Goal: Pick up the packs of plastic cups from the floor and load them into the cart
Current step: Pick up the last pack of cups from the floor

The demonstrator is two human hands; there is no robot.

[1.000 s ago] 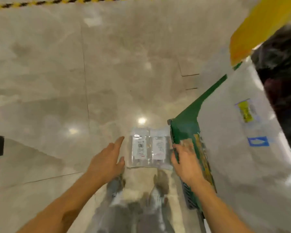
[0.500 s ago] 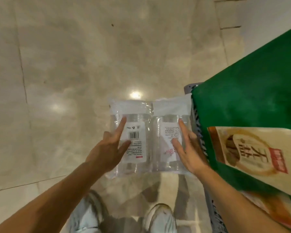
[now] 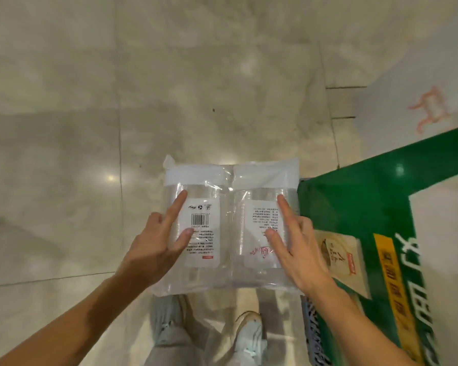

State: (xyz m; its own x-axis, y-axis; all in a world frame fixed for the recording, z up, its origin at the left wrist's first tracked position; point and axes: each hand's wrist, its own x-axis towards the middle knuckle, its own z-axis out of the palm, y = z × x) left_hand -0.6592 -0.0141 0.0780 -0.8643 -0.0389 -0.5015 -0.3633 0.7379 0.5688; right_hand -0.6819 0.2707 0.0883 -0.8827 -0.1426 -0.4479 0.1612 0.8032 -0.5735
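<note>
Two clear packs of plastic cups lie side by side on the shiny floor in front of my feet. The left pack (image 3: 200,228) has a white label with a barcode; the right pack (image 3: 259,228) has a white label with printed text. My left hand (image 3: 156,247) rests on the left pack with fingers spread over the label. My right hand (image 3: 294,244) lies on the right pack the same way. Neither pack is lifted. The cart (image 3: 312,336), a grey mesh basket, stands right of the packs, mostly hidden under a green sign.
A green board with white and yellow lettering (image 3: 376,233) covers the cart's side at right, touching the right pack. My shoes (image 3: 249,336) stand just behind the packs. Pale marble floor (image 3: 169,88) spreads to the left and ahead.
I have bent lower, so the packs look bigger. Both hands came from beside the packs onto their tops and now press flatter on them.
</note>
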